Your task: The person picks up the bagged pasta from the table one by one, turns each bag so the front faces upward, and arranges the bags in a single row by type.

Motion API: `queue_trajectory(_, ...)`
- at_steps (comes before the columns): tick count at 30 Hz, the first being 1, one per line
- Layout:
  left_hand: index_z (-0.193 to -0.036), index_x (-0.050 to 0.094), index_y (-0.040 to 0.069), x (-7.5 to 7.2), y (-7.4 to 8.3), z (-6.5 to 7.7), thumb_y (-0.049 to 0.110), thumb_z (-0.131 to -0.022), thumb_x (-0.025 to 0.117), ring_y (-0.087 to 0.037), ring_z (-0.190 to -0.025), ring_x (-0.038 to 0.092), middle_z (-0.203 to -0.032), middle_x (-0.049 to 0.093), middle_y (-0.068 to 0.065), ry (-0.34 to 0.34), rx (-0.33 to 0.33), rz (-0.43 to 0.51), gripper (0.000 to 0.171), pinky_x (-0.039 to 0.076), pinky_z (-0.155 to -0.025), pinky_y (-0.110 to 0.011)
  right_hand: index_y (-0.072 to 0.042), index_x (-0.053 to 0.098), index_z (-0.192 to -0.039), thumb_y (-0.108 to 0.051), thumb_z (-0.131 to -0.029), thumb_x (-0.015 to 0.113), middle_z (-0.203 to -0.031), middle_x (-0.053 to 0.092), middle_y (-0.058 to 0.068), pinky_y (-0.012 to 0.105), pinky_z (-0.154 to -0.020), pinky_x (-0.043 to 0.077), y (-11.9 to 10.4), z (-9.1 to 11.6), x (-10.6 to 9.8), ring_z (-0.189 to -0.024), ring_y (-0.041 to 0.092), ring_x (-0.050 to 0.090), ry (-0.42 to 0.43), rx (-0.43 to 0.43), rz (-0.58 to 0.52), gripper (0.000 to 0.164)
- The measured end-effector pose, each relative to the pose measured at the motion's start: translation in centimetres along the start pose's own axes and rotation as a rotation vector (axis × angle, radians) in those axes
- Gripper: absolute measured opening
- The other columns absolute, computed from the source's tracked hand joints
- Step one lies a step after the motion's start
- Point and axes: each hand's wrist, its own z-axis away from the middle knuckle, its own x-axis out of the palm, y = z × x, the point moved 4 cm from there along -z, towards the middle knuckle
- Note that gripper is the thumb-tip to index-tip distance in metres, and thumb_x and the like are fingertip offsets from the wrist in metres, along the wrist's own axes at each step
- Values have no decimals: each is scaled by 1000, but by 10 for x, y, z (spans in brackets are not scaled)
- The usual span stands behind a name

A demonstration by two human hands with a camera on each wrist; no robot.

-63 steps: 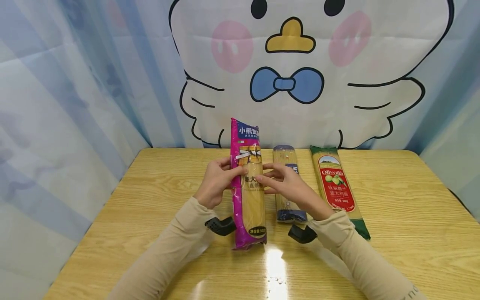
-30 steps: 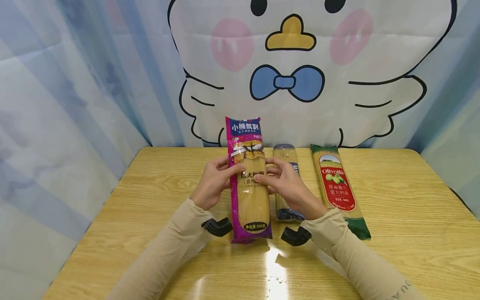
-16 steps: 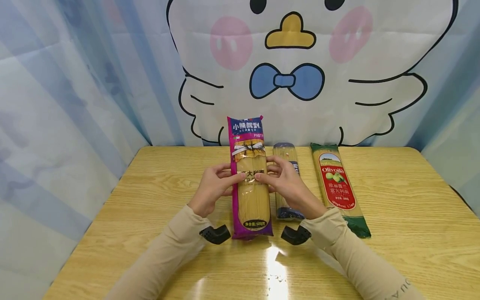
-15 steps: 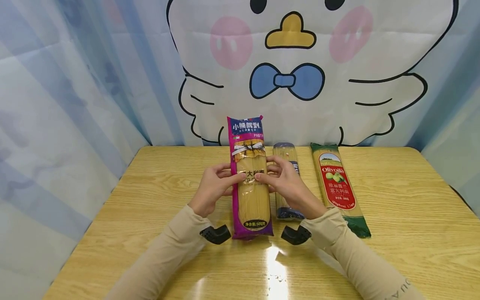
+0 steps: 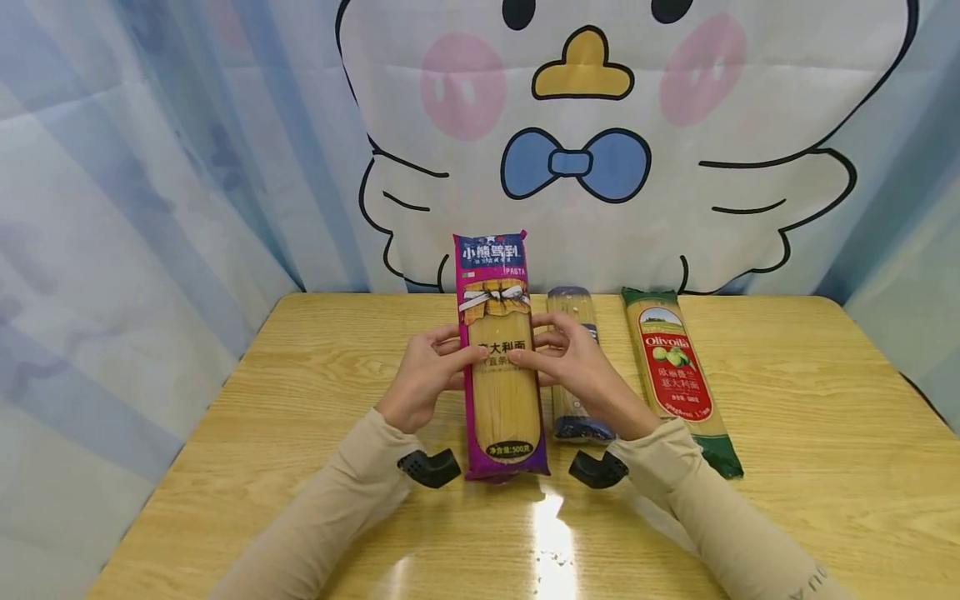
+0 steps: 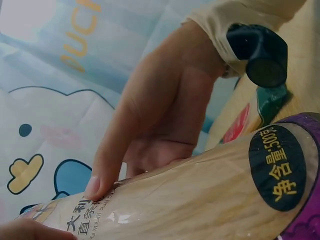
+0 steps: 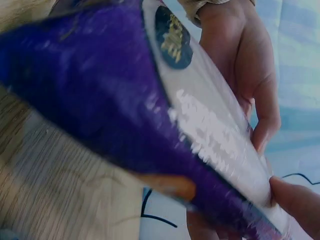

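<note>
A magenta and purple bag of spaghetti [image 5: 507,408] is held up in front of me, its printed window facing me and its top pointing away. My left hand [image 5: 426,371] grips its left edge, thumb on the front and fingers behind. On the opposite edge my right hand [image 5: 581,367] grips it the same way, the thumb [image 6: 102,172] pressing the front film in the left wrist view. Seen from the right wrist, the bag's purple underside [image 7: 100,95] hangs above the wood, with fingertips [image 7: 170,184] curled beneath it.
Right behind the right hand, a blue-ended spaghetti pack [image 5: 570,304] lies on the wooden table [image 5: 322,358]. Farther right lies a green spaghetti pack [image 5: 678,375] with a red label. A curtain [image 5: 465,200] with a cartoon duck hangs along the table's back edge.
The spaghetti bag, first turned partly on its side, has rolled to show its front squarely to me. Both hands keep their grip; over the last half second it tilts only slightly.
</note>
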Motion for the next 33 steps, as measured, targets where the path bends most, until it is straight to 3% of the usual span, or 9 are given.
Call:
queue_trajectory(7,-136,55,2,-1,-1,0,7,-91,67,-17,-89,71,-122,68,-20,-37,-33,41,46,61,-73,-31,-11,36,-148,-31,-91,73,-139,53,21,45,-87,59,7,2,-5,-116,34,62,-68,32,10,71)
queue_trajectory(13,-136,56,4,-3,-3,-2,9,-91,67,-17,-89,71,-120,69,-18,-33,-52,46,46,60,-72,-31,-7,31,-152,-26,-93,70,-139,51,27,47,-83,60,6,3,-4,-110,34,65,-122,47,-16,73)
queue_trajectory(20,-140,51,3,-4,-2,-4,12,-91,70,-17,-91,70,-126,65,-21,-24,-55,12,53,61,-74,-32,-6,31,-151,-22,-93,70,-135,52,27,47,-79,61,4,2,-6,-102,29,67,-100,36,-16,72)
queue_trajectory(33,-137,55,4,-9,-5,-6,13,-91,71,-17,-89,71,-123,68,-20,-37,-75,-11,49,60,-76,-33,-6,34,-149,-20,-93,71,-133,52,27,46,-78,61,6,1,-4,-96,26,68,-88,51,-4,68)
